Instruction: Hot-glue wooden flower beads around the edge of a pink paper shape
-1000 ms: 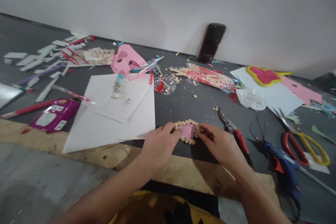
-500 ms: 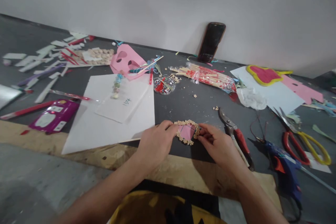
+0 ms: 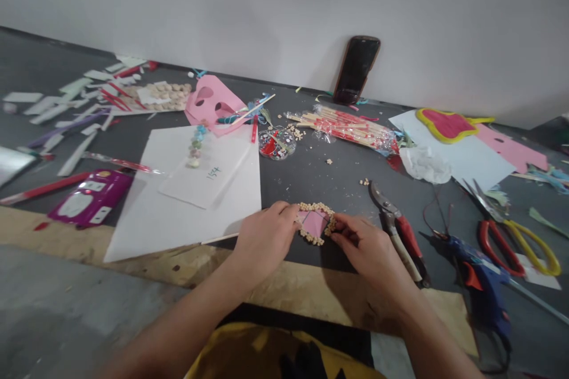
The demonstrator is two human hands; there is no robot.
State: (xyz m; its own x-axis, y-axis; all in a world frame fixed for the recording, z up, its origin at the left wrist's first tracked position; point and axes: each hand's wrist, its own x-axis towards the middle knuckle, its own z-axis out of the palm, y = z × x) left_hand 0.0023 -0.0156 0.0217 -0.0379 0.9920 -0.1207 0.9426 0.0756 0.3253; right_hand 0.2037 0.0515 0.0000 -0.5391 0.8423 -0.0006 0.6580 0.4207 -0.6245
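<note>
Between my hands is a small pink paper piece (image 3: 316, 223) with dark lines on it, edged all round with tiny pale wooden pieces. My left hand (image 3: 269, 235) pinches its left edge, thumb and fingers closed. On the right edge, the fingertips of my right hand (image 3: 362, 244) are closed around the beaded border. The piece is at the front of the dark table (image 3: 284, 180), close to the wooden edge. Just right of my right hand lie pruning shears (image 3: 400, 231) with one red handle. A few loose pale bits (image 3: 329, 161) are scattered beyond the piece.
A blue glue gun (image 3: 482, 278) and red-and-yellow-handled scissors (image 3: 507, 225) lie at the right. White paper (image 3: 186, 219) covers the table left of my hands, beside a purple box (image 3: 91, 198). Wrapped chopsticks (image 3: 347, 127) lie farther back, before a phone (image 3: 358, 71) leaning on the wall.
The pink piece has tilted slightly between my fingers, and my right hand has shifted a little to the left. Both hands keep their hold.
</note>
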